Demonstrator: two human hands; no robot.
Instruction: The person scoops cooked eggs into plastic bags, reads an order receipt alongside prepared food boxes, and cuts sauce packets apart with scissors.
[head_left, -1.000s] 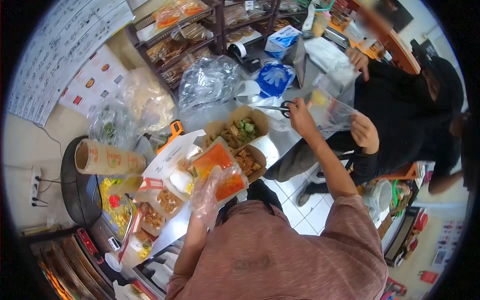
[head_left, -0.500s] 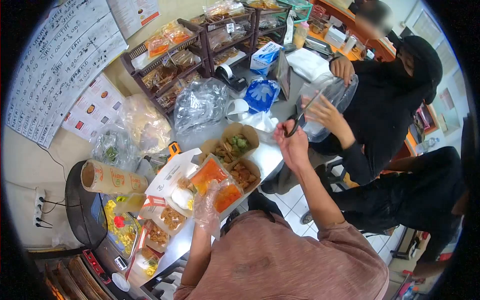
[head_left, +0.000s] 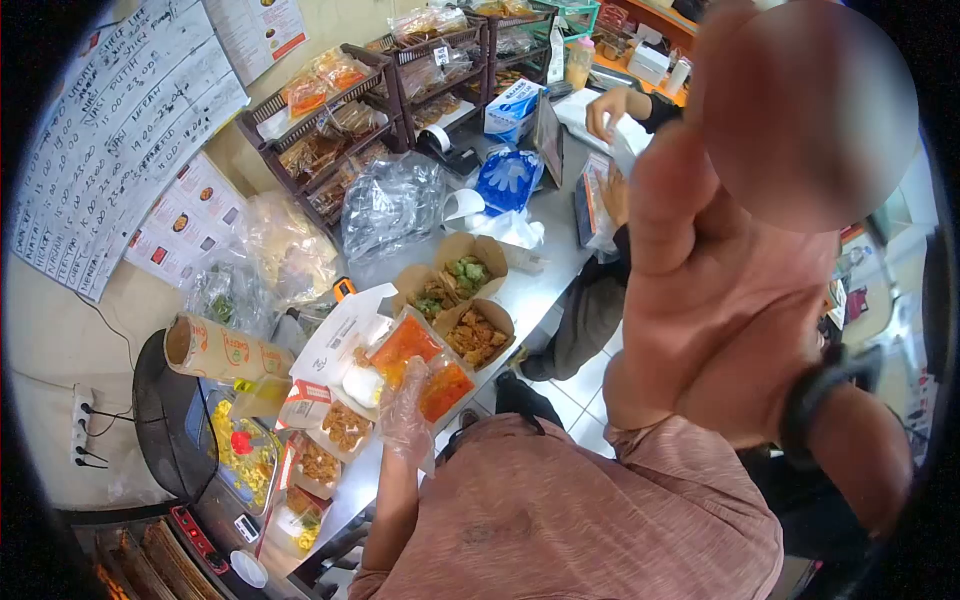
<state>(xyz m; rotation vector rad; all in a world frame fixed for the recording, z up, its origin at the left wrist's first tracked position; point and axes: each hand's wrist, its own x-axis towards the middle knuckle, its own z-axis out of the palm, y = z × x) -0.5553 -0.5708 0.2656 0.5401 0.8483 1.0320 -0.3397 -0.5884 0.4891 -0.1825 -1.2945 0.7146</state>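
My left hand (head_left: pixel 402 412), in a clear plastic glove, grips sealed clear packets of orange-red sauce (head_left: pixel 405 345) at the front edge of the counter. Beside the packets stand open brown takeaway boxes, one with fried pieces (head_left: pixel 478 335), another with green leaves and brown strips (head_left: pixel 462 275). White-and-red boxes (head_left: pixel 345 425) with rice, egg and browned meat lie left of my hand. A large bare hand (head_left: pixel 715 310) with a dark wristband fills the right foreground, apparently another person's. My right hand is hidden, apparently behind it; no scissors show.
Dark crates (head_left: pixel 330 140) of packaged food line the wall. A bundled clear plastic bag (head_left: pixel 390 205), a blue glove pack (head_left: pixel 510 180) and a tape dispenser (head_left: pixel 445 150) sit on the counter (head_left: pixel 545 285). A co-worker's hand (head_left: pixel 615 108) is across it. A tray of yellow food (head_left: pixel 240 450) stands left.
A large hand with a dark wristband has come up close at the right. My right hand and the scissors are no longer visible. My left hand has barely moved.
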